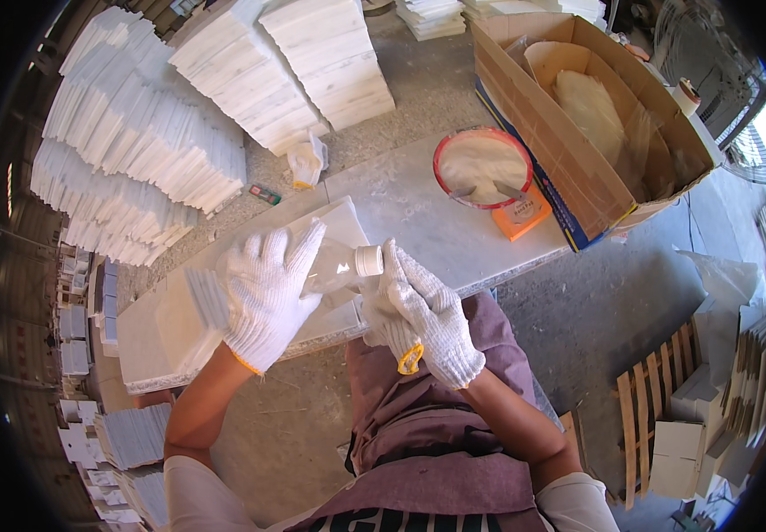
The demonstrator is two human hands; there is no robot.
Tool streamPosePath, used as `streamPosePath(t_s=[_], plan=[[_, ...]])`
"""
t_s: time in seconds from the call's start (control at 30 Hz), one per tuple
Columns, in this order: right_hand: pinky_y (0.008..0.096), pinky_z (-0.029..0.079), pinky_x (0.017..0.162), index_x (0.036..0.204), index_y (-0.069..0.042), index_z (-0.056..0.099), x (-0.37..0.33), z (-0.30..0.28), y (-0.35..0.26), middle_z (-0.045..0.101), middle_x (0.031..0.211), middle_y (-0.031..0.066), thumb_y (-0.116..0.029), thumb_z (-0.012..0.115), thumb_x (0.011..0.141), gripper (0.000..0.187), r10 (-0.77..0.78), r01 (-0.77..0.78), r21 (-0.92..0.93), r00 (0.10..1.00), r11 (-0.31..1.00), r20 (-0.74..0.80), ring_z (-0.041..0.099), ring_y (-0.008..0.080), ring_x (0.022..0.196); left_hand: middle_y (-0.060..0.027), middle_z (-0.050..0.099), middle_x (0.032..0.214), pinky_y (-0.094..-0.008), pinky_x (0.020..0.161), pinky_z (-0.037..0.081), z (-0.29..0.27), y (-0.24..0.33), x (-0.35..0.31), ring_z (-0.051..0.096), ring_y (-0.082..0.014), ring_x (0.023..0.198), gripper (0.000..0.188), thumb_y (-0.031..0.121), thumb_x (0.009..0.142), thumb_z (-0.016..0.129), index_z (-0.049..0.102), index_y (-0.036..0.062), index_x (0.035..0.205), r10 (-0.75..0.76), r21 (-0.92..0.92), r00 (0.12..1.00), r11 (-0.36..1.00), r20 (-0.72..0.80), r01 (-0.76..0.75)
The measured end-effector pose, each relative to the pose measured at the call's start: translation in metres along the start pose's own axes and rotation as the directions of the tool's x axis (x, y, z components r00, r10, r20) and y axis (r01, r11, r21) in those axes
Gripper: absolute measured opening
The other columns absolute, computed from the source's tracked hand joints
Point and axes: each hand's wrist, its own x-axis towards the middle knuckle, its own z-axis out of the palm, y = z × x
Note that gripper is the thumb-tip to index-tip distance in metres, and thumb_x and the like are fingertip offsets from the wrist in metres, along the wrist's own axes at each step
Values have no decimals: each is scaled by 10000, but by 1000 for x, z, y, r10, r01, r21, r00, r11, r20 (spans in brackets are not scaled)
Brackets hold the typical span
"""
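Over the near edge of the counter (392,186), a clear plastic bottle (334,269) lies on its side in mid-grip, white screw cap (369,261) toward the right. I watch from the head view only.

Fingers, left hand (269,275): wrapped over the bottle body in a white knit glove; the underside of the grip is hidden. Fingers, right hand (436,324): folded together around a loose knit glove (383,319) with a yellow cuff. The right fingertips are just beside the cap; I cannot tell whether they touch it.

Risks, as I judge them:
1. Leak. I cannot read the cap's tightness or the fill level. If the cap is loose and there is liquid inside, this tilt plus a hard squeeze on the thin wall could wet the white tile (345,222) beneath.
2. Slip. Smooth plastic against woven knit may give poor friction; a twist at the cap could spin the bottle within the left fingers.
3. Crowding. The right fingers are already occupied, so working the cap as well could let the loose glove drop onto the mauve apron (454,470).
4. Knock. The left wrist is close to the tiles; a sharp jerk could shift them.

The red-rimmed basin (437,168) is well apart, so I rate contact there low.
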Motion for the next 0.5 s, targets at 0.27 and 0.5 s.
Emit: streamPosePath(t_s=[0.27, 0.5], plan=[[285, 338, 1118, 1464, 9, 452, -1, 3, 5, 519, 1462, 87, -102, 561, 998, 492, 133, -131, 236, 991, 963, 11, 470, 144, 1312, -106, 523, 1071, -464, 840, 446, -6, -1, 11, 513, -296, 973, 923, 283, 537, 882, 545, 168, 1388, 123, 190, 992, 975, -39, -113], [266, 378, 1066, 1467, -12, 465, 1, 5, 7, 558, 1366, 20, -135, 586, 1003, 495, 201, -194, 406, 979, 893, 25, 501, 98, 1204, -126, 525, 1118, -505, 972, 421, -12, 0, 16, 517, -342, 1085, 931, 197, 498, 891, 565, 151, 1368, 143, 169, 988, 977, -63, -131]])
